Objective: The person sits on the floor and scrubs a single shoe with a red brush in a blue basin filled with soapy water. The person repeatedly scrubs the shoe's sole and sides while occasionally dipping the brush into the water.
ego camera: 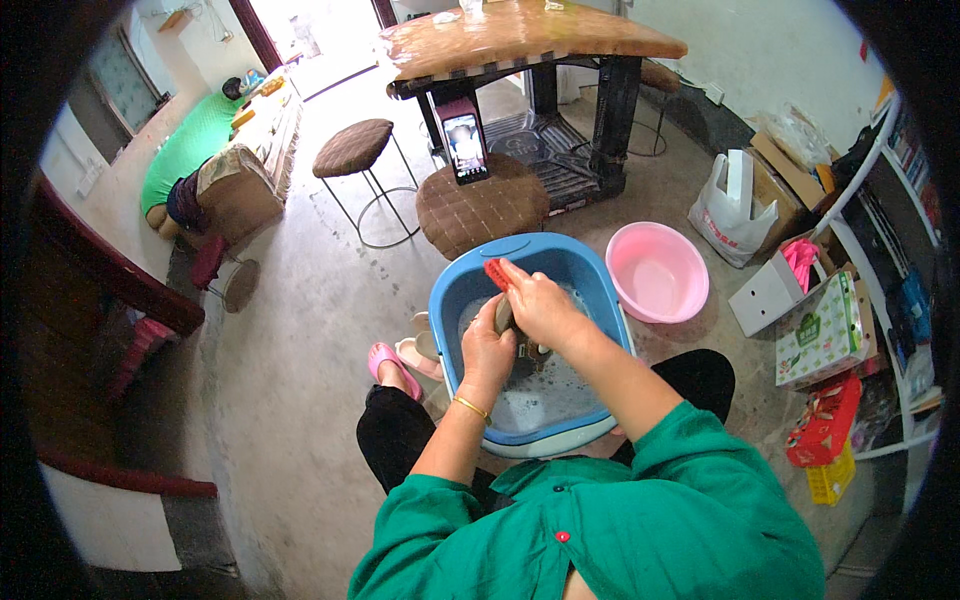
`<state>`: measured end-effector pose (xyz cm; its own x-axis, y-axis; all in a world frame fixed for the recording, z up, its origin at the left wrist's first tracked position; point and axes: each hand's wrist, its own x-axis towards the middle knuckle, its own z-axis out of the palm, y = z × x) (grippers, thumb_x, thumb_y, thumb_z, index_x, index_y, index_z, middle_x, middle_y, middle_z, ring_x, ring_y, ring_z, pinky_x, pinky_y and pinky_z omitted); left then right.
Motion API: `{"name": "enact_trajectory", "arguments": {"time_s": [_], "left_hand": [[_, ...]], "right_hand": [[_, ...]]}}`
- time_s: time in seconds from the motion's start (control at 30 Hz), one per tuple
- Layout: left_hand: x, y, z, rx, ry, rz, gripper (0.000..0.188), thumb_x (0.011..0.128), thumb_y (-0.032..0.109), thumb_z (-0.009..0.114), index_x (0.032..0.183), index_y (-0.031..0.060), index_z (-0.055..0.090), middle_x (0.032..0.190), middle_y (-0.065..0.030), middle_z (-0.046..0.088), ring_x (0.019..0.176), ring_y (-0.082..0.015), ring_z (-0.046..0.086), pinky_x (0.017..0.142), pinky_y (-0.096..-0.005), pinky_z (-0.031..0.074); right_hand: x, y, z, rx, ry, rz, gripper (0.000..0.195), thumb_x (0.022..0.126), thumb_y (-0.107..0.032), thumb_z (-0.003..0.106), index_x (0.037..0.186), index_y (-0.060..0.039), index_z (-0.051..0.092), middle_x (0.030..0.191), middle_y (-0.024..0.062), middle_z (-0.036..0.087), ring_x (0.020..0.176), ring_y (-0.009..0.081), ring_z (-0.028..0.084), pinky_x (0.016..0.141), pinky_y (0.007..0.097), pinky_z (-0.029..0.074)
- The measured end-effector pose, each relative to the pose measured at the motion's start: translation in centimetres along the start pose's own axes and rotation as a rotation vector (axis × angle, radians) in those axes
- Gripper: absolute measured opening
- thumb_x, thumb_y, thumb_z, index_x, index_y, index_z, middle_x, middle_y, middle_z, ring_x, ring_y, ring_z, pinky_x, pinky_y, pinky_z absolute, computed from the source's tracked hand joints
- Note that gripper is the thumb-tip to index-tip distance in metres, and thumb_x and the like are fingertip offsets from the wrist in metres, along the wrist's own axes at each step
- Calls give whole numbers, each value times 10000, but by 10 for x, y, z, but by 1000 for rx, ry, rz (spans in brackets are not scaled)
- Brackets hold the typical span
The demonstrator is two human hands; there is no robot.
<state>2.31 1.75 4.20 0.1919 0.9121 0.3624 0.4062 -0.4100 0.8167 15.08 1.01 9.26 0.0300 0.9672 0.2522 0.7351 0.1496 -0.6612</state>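
Note:
Between my knees stands a blue tub [444,315] of soapy water [540,397]. My left hand [487,349], with a gold-coloured bangle at the wrist, grips a grey-brown item [505,316] over the tub, probably a shoe. Much of that item is hidden by my hands, and a dark part of it, or of something else, shows below them. A red scrubbing brush [496,275] is in my right hand [541,304], its bristles close to the far end of the held item. Whether the bristles touch it I cannot tell.
A pink basin [657,274] sits right of the tub; light-coloured footwear [418,356] lies left of it. Ahead, a phone [465,146] stands upright on a brown padded stool [480,206], before a wooden table [525,37]. Cartons [817,330] and a plastic bag [731,214] line the right.

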Motion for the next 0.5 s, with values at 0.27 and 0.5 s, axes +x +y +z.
{"name": "enact_trajectory", "arguments": {"time_s": [0.27,0.5], "left_hand": [[-7,-2,-20,-63,30,-23,429,733,2,568,1158,58,584,1095,-170,640,1010,-335,618,895,-389,478],[-7,-4,-21,-77,46,-11,417,759,16,587,1174,51,560,1085,-174,641,1000,-338,621,880,-384,483]], "right_hand": [[12,66,39,269,-453,341,510,976,-501,296,1265,-163,545,1178,178,606,1073,360,584,940,402,452],[8,161,78,-90,-231,587,405,875,-263,494,1228,-74,552,1152,247,595,1092,381,565,940,450,441]]}}
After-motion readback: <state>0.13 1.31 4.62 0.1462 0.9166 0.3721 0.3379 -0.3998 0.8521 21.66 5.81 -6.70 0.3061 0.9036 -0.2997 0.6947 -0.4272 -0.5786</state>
